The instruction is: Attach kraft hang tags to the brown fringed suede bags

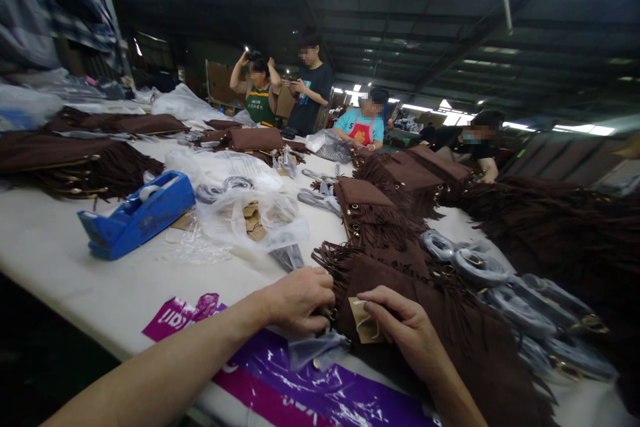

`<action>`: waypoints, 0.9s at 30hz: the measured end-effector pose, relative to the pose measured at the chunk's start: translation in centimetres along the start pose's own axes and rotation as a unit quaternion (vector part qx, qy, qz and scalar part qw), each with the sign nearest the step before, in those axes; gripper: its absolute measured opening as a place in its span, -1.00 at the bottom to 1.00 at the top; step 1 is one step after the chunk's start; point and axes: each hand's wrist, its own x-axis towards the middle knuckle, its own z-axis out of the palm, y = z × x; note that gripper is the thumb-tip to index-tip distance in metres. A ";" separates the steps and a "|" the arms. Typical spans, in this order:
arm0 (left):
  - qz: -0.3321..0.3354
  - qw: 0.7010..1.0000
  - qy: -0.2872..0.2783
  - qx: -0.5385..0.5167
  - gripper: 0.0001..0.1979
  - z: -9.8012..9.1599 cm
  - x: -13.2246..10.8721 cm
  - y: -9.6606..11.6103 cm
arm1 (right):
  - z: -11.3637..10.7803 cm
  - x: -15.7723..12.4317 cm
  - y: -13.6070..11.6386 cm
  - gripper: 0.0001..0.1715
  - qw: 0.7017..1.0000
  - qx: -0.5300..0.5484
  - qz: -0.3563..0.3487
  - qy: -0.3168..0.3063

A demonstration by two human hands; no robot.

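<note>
A brown fringed bag (395, 293) lies flat in front of me on the table. My right hand (405, 323) pinches a kraft-paper hang tag (364, 323) with a white string, held over the bag's left part. My left hand (300, 300) is closed at the bag's left edge, by its metal hardware; what its fingers grip is hidden. Just below that hand, a small clear plastic wrap (320, 349) rests on a purple printed plastic sheet (295, 380).
A blue tape dispenser (140, 213) stands at left, beside a clear bag of paper tags (254, 220). Plastic-wrapped coiled straps (480, 265) lie at right. More brown fringed bags (367, 197) are piled beyond. Several people work across the table (45, 240).
</note>
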 end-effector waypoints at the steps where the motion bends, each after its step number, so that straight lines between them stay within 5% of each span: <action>1: 0.000 1.000 -0.002 0.018 -0.89 0.0 0.0 0.1 | 0.0 0.0 -0.2 -0.69 1.000 -0.006 -0.003 -0.002; 8: -0.029 0.994 0.004 0.101 -0.94 -0.1 0.0 0.5 | 0.3 0.1 -0.7 -0.68 0.999 -0.035 -0.027 -0.012; 27: -0.085 0.992 0.019 0.093 -0.86 -0.7 -0.8 1.7 | 3.2 -0.1 -0.5 -0.78 0.957 -0.262 -0.124 0.032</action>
